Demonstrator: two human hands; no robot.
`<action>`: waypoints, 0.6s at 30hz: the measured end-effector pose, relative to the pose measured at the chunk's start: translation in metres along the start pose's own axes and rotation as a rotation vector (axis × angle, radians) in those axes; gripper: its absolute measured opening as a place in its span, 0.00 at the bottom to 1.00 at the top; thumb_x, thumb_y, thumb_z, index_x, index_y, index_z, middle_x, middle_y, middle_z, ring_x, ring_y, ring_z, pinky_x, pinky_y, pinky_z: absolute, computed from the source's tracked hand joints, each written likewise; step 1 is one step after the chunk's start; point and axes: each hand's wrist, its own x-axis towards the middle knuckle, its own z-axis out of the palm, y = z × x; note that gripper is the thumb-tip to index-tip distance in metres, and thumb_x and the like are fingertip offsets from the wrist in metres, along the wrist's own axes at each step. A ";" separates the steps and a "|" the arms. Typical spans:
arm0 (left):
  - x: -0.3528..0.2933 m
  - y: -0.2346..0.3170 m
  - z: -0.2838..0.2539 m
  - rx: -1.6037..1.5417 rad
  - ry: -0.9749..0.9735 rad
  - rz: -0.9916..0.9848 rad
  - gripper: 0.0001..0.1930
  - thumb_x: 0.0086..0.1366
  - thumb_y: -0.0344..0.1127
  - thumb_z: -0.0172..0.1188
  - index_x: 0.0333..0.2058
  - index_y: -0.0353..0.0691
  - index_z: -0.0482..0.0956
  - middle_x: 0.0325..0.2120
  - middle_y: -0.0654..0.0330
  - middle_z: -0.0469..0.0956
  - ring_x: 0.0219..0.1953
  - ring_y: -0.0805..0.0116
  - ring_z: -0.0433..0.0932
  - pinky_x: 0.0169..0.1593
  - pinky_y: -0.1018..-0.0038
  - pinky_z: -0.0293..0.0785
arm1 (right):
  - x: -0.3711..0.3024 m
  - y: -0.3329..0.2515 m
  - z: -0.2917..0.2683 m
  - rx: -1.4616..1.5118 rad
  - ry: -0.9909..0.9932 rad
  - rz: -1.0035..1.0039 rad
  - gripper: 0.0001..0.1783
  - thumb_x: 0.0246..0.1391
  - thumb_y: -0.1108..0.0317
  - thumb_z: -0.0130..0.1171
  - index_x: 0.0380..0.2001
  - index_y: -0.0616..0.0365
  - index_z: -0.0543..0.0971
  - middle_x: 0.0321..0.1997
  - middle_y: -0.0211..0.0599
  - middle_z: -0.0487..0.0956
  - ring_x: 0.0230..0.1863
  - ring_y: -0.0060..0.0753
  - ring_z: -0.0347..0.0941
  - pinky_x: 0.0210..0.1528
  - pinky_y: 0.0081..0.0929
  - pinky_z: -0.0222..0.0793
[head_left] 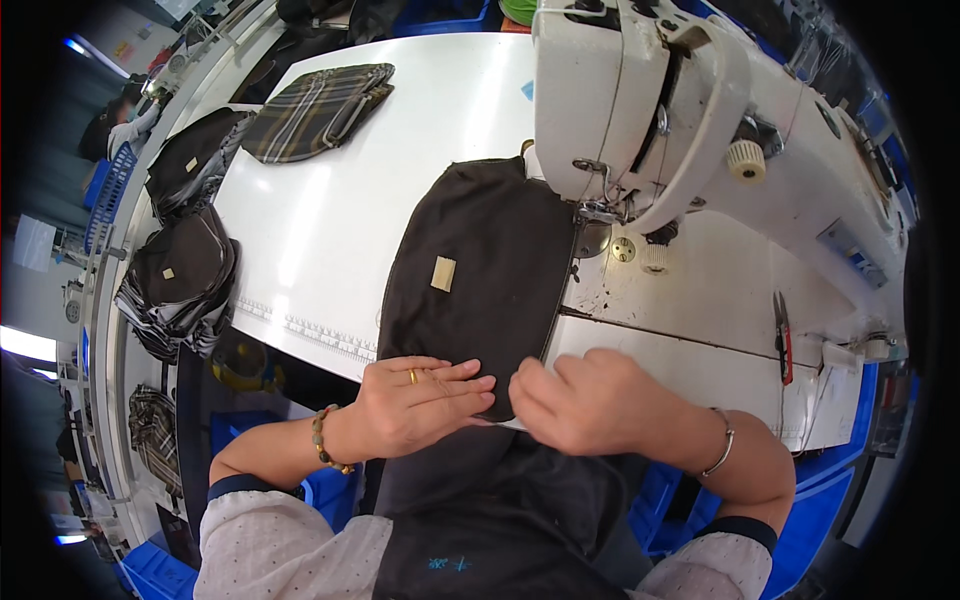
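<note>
A dark brown fabric panel [470, 230] with rounded ends and a small beige label [443, 273] lies on the white sewing table, its right edge beside the needle area of a sewing machine [600, 120]. My left hand [425, 400] rests on the panel's near end, fingers stretched out flat; its thumb shows partly at the panel's near edge. Curled at the near right corner, my right hand [585, 400] pinches the panel's edge, with the fingertips partly hidden.
Stacks of dark fabric pieces [185, 275] stand left of the table, and folded plaid pieces [315, 110] lie on its far left. Red-handled thread snips [783, 340] lie right. A printed ruler strip [325, 338] runs along the near left edge. Blue bins [820, 520] sit below.
</note>
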 end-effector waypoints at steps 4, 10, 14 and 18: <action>0.011 0.003 -0.003 -0.087 0.056 -0.010 0.14 0.50 0.38 0.74 0.34 0.39 0.85 0.36 0.61 0.86 0.42 0.65 0.86 0.42 0.73 0.82 | 0.000 -0.016 0.007 -0.173 0.193 -0.081 0.07 0.39 0.71 0.60 0.26 0.59 0.80 0.25 0.34 0.77 0.17 0.16 0.63 0.18 0.15 0.53; 0.035 0.001 -0.014 -0.102 -0.207 -0.093 0.19 0.59 0.34 0.65 0.50 0.40 0.80 0.52 0.58 0.78 0.61 0.57 0.74 0.58 0.60 0.73 | -0.005 -0.025 0.010 -0.251 0.163 -0.139 0.08 0.40 0.70 0.58 0.25 0.63 0.81 0.24 0.40 0.78 0.16 0.17 0.65 0.18 0.14 0.54; 0.042 0.003 -0.003 0.065 -0.429 -0.037 0.25 0.61 0.40 0.64 0.58 0.50 0.75 0.63 0.61 0.68 0.68 0.59 0.63 0.65 0.43 0.58 | -0.008 -0.031 0.008 -0.268 0.073 -0.127 0.10 0.40 0.69 0.58 0.25 0.65 0.81 0.26 0.46 0.81 0.16 0.18 0.67 0.17 0.14 0.56; 0.045 -0.009 0.000 0.054 -0.388 -0.044 0.26 0.61 0.42 0.65 0.59 0.51 0.75 0.61 0.60 0.70 0.68 0.58 0.63 0.65 0.43 0.57 | -0.008 -0.029 0.010 -0.330 0.073 -0.038 0.12 0.39 0.70 0.58 0.26 0.67 0.82 0.28 0.50 0.82 0.14 0.17 0.67 0.16 0.13 0.57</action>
